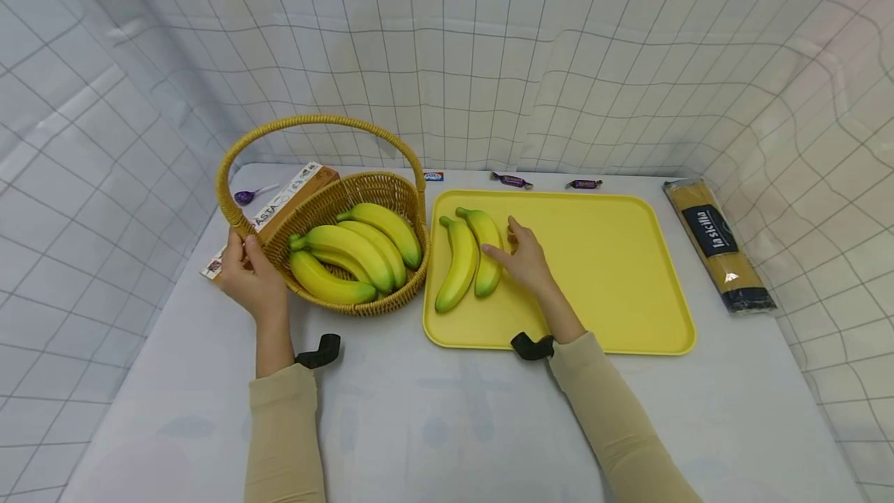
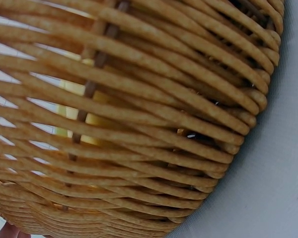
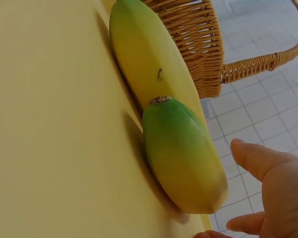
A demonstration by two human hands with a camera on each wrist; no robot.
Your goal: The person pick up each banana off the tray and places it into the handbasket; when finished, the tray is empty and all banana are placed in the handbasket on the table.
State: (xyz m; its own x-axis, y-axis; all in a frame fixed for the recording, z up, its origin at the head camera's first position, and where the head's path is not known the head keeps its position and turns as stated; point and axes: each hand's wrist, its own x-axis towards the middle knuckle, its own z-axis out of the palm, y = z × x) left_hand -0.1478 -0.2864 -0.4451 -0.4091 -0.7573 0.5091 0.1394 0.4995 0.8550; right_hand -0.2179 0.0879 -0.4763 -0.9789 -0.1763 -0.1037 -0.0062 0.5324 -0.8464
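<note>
A wicker basket (image 1: 391, 309) with a tall arched handle stands on the left, several bananas (image 1: 377, 251) lying in it. My left hand (image 1: 254, 278) grips the basket at the left foot of its handle, thumb and fingers around it. In the left wrist view the woven wall (image 2: 139, 119) fills most of the picture. Two bananas lie side by side on the yellow tray (image 1: 594, 270): a left banana (image 1: 457, 266) and a right banana (image 1: 487, 254). Just right of the latter is my right hand (image 1: 527, 258), thumb and fingers spread, holding nothing.
A pasta box (image 1: 286, 200) lies behind the basket, beside a purple lollipop (image 1: 244, 197). Two purple wrapped candies, a left candy (image 1: 511, 180) and a right candy (image 1: 583, 184), lie behind the tray. A spaghetti pack (image 1: 719, 243) is at the right table edge.
</note>
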